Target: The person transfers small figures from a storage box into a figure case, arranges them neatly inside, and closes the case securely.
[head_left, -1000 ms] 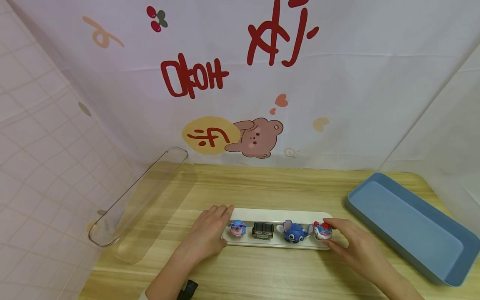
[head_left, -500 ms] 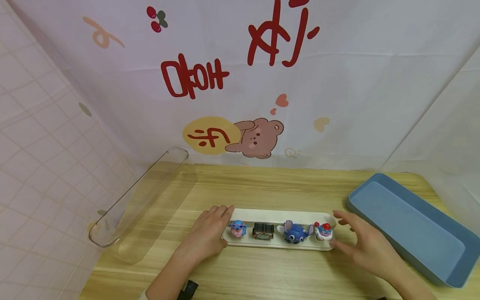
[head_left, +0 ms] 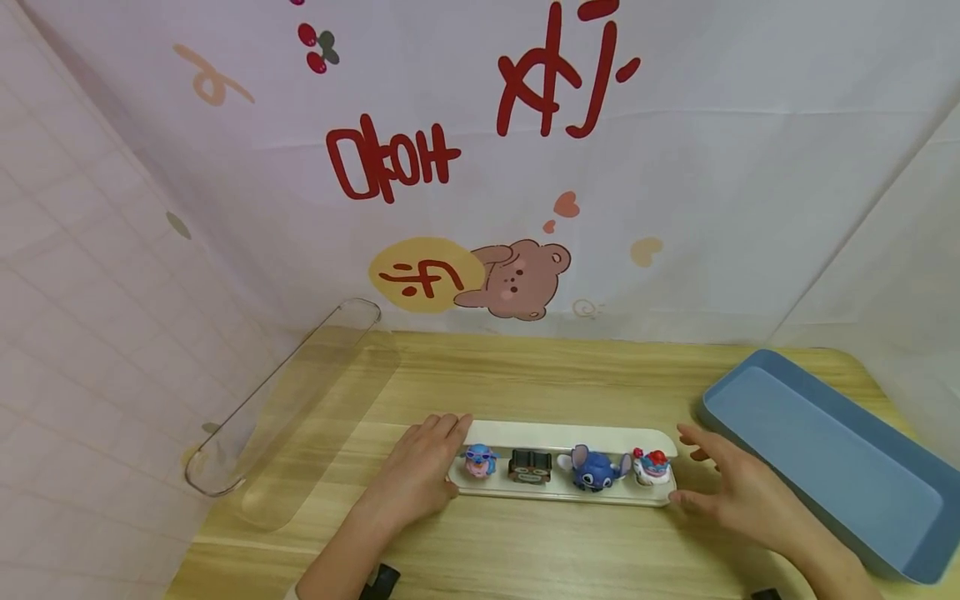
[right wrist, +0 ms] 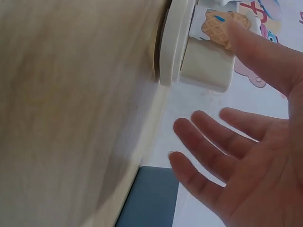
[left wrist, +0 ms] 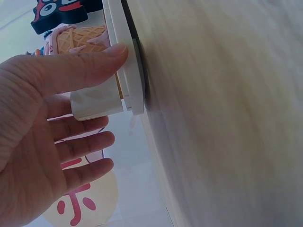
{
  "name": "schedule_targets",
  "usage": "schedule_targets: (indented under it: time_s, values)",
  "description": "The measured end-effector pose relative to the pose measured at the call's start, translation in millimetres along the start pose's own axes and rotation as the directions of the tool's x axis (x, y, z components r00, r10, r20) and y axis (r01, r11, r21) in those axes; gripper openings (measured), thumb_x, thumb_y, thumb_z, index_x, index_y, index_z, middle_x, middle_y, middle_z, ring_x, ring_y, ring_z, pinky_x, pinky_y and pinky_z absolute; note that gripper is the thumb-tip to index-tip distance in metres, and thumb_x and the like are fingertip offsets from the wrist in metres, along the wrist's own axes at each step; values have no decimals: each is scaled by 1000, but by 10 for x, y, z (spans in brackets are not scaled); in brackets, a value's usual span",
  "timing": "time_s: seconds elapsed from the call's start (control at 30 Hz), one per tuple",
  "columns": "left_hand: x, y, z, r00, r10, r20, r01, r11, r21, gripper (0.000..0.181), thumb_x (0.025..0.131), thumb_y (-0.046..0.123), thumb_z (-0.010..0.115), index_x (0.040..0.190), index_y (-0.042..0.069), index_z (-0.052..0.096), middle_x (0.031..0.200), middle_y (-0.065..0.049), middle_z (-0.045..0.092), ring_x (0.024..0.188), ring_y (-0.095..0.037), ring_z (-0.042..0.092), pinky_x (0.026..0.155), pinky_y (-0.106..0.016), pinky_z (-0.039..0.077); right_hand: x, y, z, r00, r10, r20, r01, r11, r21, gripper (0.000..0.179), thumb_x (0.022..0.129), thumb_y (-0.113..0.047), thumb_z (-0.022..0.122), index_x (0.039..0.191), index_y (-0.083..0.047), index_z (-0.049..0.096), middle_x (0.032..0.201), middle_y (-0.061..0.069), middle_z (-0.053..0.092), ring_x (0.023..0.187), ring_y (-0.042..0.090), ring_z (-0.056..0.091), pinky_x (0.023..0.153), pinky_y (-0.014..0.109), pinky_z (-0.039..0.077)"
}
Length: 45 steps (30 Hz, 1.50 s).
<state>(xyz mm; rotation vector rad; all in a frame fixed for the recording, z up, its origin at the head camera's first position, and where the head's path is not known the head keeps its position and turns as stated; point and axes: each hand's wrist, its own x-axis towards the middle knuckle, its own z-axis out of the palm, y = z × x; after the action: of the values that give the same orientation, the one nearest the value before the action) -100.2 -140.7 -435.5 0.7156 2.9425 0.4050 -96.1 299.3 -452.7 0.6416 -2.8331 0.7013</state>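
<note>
A long white display stand (head_left: 577, 437) with a raised back step lies on the table. Along its front stand a small blue-and-pink figurine in sunglasses (head_left: 479, 461), a dark block-shaped figurine with a face (head_left: 530, 467), a big-eared blue figurine (head_left: 596, 469) and a white, red and blue figurine (head_left: 652, 468). My left hand (head_left: 416, 467) holds the stand's left end, thumb on its front edge (left wrist: 124, 71) and fingers behind. Off the stand's right end, my right hand (head_left: 738, 487) is spread with nothing in it; its thumb overlaps the waffle-patterned figurine (right wrist: 218, 29) in the right wrist view.
A clear plastic cover (head_left: 300, 433) lies at the left, beside the white wall cloth. At the right, a blue tray (head_left: 817, 517) sits at an angle just beyond my right hand. A printed white cloth (head_left: 712, 208) hangs behind the table.
My right hand has let go of the rightmost figurine and drawn back to the right, its fingers opening. My left hand keeps its place on the stand. The head view has shifted slightly.
</note>
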Motion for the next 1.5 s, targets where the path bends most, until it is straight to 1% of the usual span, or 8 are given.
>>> schedule_targets:
  time_s: [0.33, 0.43, 0.6, 0.73, 0.93, 1.13, 1.37, 1.5]
  values:
    - [-2, -4, 33, 1000, 3, -6, -3, 1000, 20, 96, 75, 16, 96, 156, 1, 47, 142, -11, 58, 130, -30, 53, 108, -52, 47, -35, 48, 95, 988, 72, 139, -71, 997, -10, 79, 72, -46, 95, 126, 5, 69, 111, 1, 71, 92, 18, 70, 78, 41, 59]
    - [-1, -6, 32, 1000, 7, -9, -7, 1000, 26, 96, 75, 16, 96, 155, 1, 47, 142, -11, 58, 130, -30, 53, 107, -52, 48, -35, 73, 119, 992, 42, 120, -41, 999, -10, 75, 72, -44, 96, 122, 5, 71, 105, -4, 71, 91, 13, 68, 77, 39, 59]
    - [3, -18, 14, 1000, 5, -12, -5, 1000, 17, 97, 74, 16, 96, 156, 1, 46, 142, -12, 58, 131, -31, 53, 108, -52, 47, -28, 92, 153, 996, -15, 87, 16, 1000, -1, 58, 72, -38, 97, 113, -4, 75, 101, -10, 68, 89, 7, 65, 75, 35, 58]
    - [0, -16, 0, 1000, 0, -8, 0, 1000, 10, 98, 74, 16, 96, 156, 2, 46, 143, -12, 58, 131, -31, 53, 109, -52, 47, -37, 92, 165, 995, -21, 94, 23, 1000, -11, 50, 72, -35, 96, 110, -8, 76, 102, -11, 68, 90, 7, 64, 76, 35, 58]
    - [-15, -8, -10, 1000, -8, 1, 8, 1000, -21, 99, 75, 13, 95, 158, 3, 43, 146, -13, 57, 134, -33, 52, 111, -56, 45, -40, 103, 184, 996, -39, 84, 44, 997, -60, 51, 71, -31, 97, 110, -5, 77, 103, -8, 69, 91, 11, 66, 79, 39, 58]
    - [-76, -85, -75, 999, -26, -46, 24, 998, -53, 98, 73, 10, 93, 159, 7, 44, 143, -11, 59, 133, -32, 54, 109, -54, 46, -44, 98, 188, 996, -29, 86, 36, 996, -86, 52, 71, -33, 97, 109, -6, 76, 104, -7, 69, 93, 15, 67, 81, 43, 58]
    - [-207, -219, -267, 993, -83, -85, 76, 994, -73, 102, 72, 20, 94, 160, 15, 44, 148, -9, 55, 137, -32, 51, 113, -57, 41, -42, 81, 169, 994, 7, 113, 3, 996, -94, 53, 73, -34, 96, 113, -6, 76, 106, -7, 69, 97, 18, 67, 84, 46, 58]
    - [-308, -301, -357, 985, -77, -156, 68, 996, -65, 99, 73, 25, 93, 160, 15, 45, 151, -12, 53, 140, -37, 48, 114, -60, 39, -30, 71, 172, 993, 7, 116, 5, 995, -101, 53, 73, -34, 96, 113, -6, 75, 107, -5, 70, 97, 20, 68, 85, 47, 58]
